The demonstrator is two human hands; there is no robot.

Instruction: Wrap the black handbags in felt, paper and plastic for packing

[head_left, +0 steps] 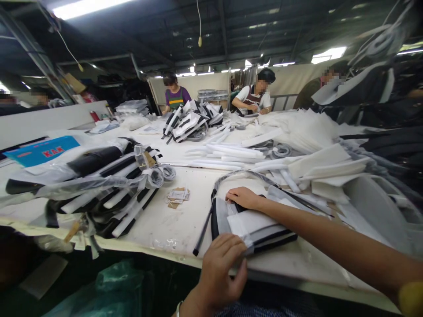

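A flat black bag point(271, 240) lies near the table's front edge, with white and grey sheets and clear plastic on top of it. A long black strap point(205, 229) runs along its left side and loops behind it. My right hand point(243, 197) rests on the bag's far left part, fingers bent down over a black portion. At the near left corner my left hand point(224, 259) has its fingers closed over the edge, thumb lower and partly apart. The fingertips of both hands are partly hidden.
Wrapped black-and-white bags point(109, 176) are piled on the left, beside a blue KAM packet point(46, 150). Small tags point(177, 197) lie mid-table. White sheets point(327, 163) heap on the right. Another bag pile point(191, 121) stands farther back, where co-workers point(254, 94) work.
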